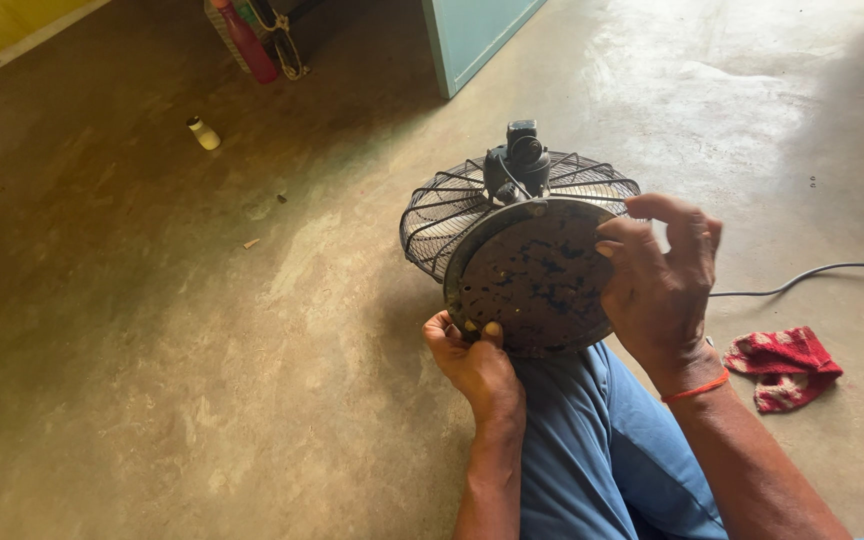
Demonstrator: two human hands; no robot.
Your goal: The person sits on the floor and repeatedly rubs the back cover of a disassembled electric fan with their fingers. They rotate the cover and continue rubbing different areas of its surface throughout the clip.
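Note:
A small black table fan lies tipped on its side over my lap, its round rusty base facing me. Behind the base are the wire guard and the dark motor housing. My left hand grips the lower edge of the base, thumb on its face. My right hand holds the base's right rim with fingers curled over the edge; an orange band circles that wrist. My leg in blue trousers lies under the fan.
The bare concrete floor stretches left. A red and white cloth lies at the right beside a black cable. A small pale bottle, a pink bottle and a teal door corner are farther back.

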